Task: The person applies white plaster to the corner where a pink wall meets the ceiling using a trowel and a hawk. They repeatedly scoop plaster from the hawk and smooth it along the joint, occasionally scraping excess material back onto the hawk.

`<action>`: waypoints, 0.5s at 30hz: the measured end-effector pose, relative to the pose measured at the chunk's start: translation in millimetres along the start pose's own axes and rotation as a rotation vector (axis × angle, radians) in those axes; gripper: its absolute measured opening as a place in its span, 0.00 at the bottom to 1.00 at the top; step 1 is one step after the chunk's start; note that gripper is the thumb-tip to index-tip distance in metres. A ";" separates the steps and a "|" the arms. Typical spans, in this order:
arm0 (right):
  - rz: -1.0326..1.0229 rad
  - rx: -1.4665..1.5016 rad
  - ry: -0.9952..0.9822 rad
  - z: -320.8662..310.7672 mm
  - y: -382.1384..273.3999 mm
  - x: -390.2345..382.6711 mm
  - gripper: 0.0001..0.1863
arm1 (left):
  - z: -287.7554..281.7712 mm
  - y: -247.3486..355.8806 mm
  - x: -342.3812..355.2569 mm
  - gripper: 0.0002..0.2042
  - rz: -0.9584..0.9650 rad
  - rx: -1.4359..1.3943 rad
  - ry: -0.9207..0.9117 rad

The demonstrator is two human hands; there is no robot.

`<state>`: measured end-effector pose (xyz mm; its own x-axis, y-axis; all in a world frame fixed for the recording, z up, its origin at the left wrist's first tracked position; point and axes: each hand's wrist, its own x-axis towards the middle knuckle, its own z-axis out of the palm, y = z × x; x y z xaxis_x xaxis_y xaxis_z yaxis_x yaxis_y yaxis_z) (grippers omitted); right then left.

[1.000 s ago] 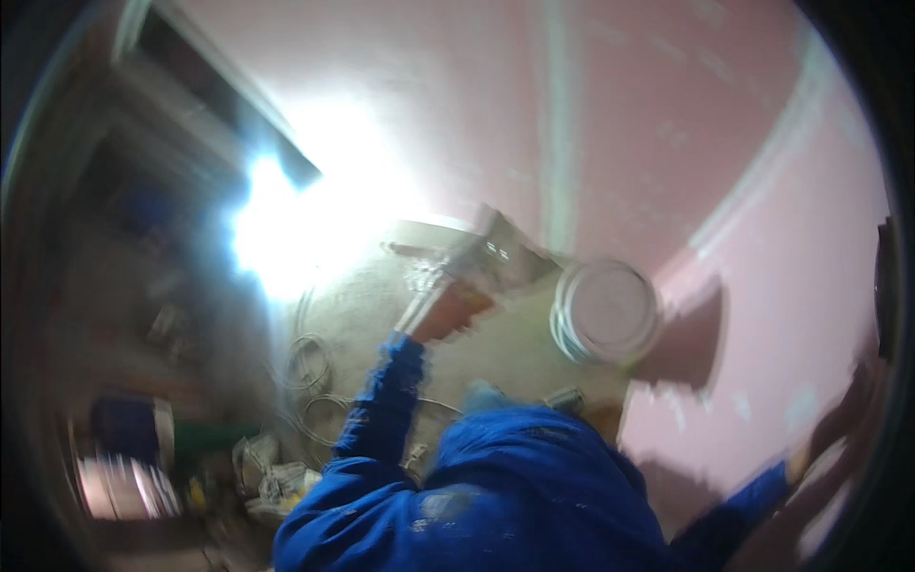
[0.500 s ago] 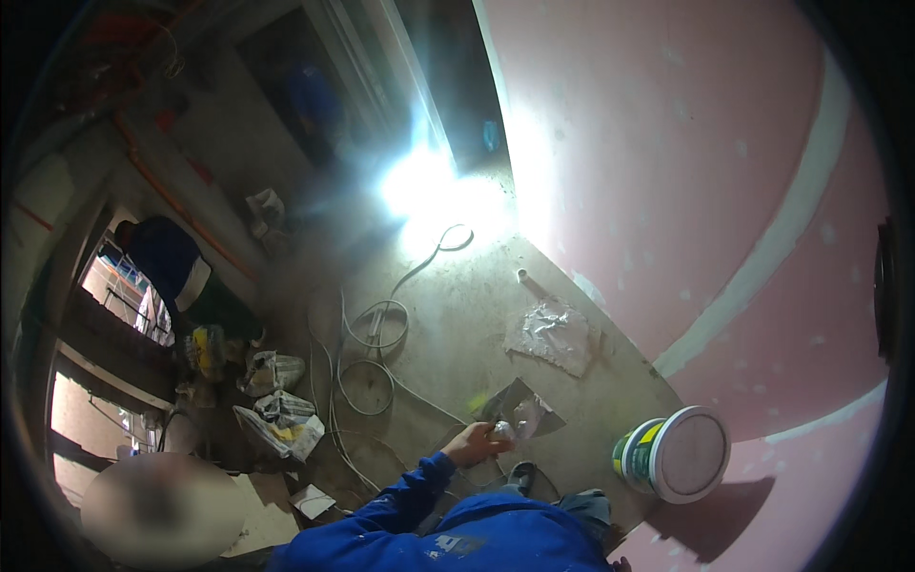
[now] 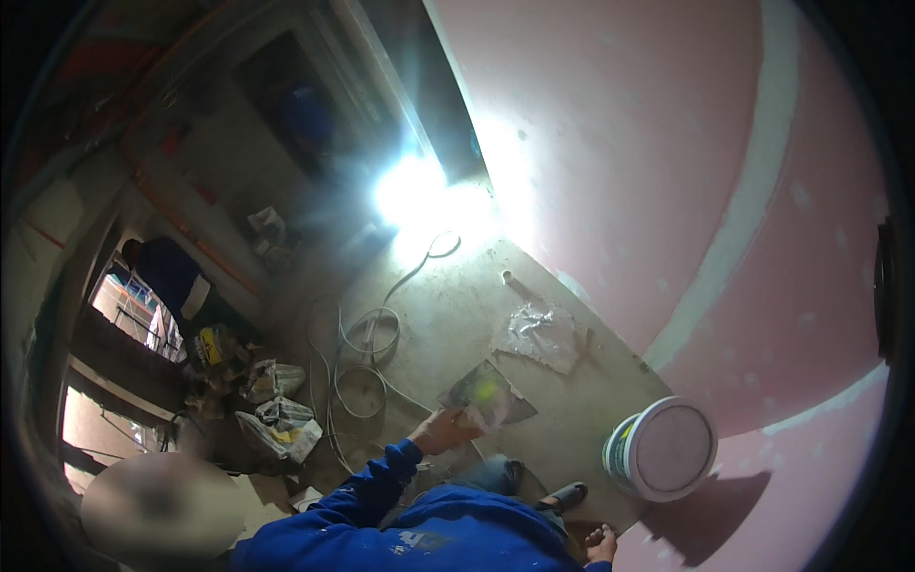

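Note:
My left hand [image 3: 444, 431] reaches over the floor with its fingers closed on a piece of clear plastic [image 3: 482, 417]. Right beside it is a dark, square sheet [image 3: 515, 408] with a yellow-green glow on it; whether the hand grips this sheet as well is unclear. Low by my right side, my right hand [image 3: 600, 544] has its fingers curled, and anything inside them is hidden. Crumpled clear plastic wrap [image 3: 536, 334] lies on the floor beyond the left hand. To the right stands a white lidded bucket [image 3: 673, 448] against the pink wall.
Looped cable [image 3: 367, 334] runs over the floor toward a glaring work light [image 3: 412, 191]. Torn bags [image 3: 283, 426] lie at the left, near a bent-over person in dark blue [image 3: 170, 275]. A pink wall [image 3: 639, 191] with pale filler bands rises at the right.
My left hand has moved left and slightly away from me, and the dark sheet has shifted the same way. My right hand has come further into view. The view has shifted slightly.

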<state>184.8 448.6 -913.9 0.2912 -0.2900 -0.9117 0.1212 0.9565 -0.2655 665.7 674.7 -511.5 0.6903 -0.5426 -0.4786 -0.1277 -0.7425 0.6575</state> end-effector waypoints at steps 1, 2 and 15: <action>0.009 0.061 0.051 4.3 -1.3 2.8 0.14 | 2.9 0.4 0.1 0.24 0.014 0.048 0.010; -0.001 0.037 -0.089 13.3 -3.4 6.6 0.14 | 5.2 0.1 -0.9 0.24 -0.021 -0.008 0.039; -0.130 0.643 0.116 101.3 33.5 95.6 0.28 | 3.6 -35.2 76.2 0.14 -0.221 0.097 -0.180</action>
<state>312.8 449.6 -978.2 0.1367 -0.3615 -0.9223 0.7008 0.6933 -0.1679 720.3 658.1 -573.2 0.5730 -0.4177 -0.7051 -0.0612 -0.8798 0.4714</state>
